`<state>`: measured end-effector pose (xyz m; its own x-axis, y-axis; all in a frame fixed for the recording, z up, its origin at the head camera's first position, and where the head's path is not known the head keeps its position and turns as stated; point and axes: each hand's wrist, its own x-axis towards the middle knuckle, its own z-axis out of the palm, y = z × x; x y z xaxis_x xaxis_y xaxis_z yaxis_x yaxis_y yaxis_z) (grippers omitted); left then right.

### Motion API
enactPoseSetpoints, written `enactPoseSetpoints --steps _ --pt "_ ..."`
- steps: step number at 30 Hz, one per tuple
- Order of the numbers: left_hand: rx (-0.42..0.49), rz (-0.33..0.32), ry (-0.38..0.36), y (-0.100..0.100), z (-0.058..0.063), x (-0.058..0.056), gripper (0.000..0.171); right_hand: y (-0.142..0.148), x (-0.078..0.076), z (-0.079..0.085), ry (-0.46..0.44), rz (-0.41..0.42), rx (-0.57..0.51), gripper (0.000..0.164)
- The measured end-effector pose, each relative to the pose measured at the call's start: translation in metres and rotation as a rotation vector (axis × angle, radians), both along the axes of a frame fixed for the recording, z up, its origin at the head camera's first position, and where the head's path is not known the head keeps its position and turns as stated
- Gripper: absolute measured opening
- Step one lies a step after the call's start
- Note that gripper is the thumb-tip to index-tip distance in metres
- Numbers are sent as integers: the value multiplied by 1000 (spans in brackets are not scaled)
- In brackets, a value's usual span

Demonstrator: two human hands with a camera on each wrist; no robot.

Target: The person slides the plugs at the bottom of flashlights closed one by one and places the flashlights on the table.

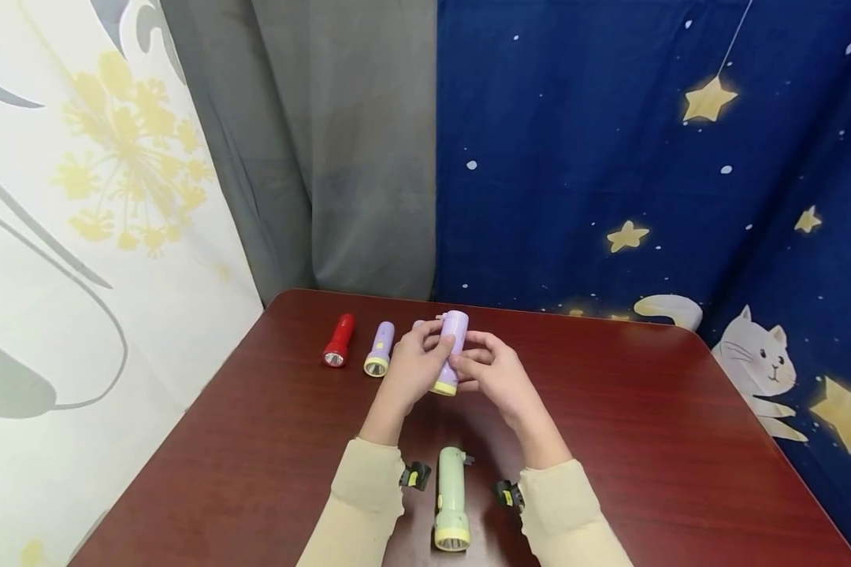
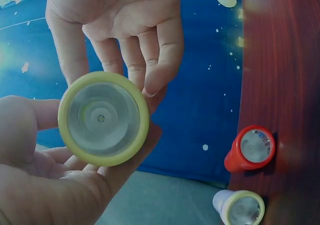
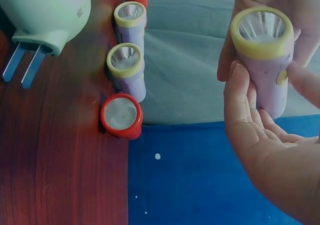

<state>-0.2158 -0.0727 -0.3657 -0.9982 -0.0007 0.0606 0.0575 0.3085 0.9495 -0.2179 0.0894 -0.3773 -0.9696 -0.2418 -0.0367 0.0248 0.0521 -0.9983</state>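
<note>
Both hands hold a purple flashlight with a yellow rim above the middle of the table, its lens end tilted down toward the person. My left hand grips it from the left, thumb along the barrel. From the right, my right hand pinches it, its thumb on the near side. A small plug end sticks out at the top left of the barrel. The yellow-rimmed lens faces the left wrist camera. Between the forearms, a green flashlight lies on the table, its plug prongs out.
On the dark red table, a red flashlight and a purple flashlight lie at the back left. Another purple flashlight and a second red one continue that row, mostly hidden by the hands in the head view. Curtains hang behind.
</note>
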Motion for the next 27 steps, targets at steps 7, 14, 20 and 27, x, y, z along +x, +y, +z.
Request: enactPoseSetpoints --steps 7,14,20,27 --pt "1 -14 -3 -1 -2 -1 52 -1 1 1 13 23 22 63" --pt "-10 -29 -9 -5 -5 2 56 -2 2 0 30 59 78 69" --pt "-39 -41 -27 -4 -4 2 56 -1 1 1 40 34 114 68" --pt "-65 -62 -49 -3 -9 3 54 0 2 -1 53 54 130 77"
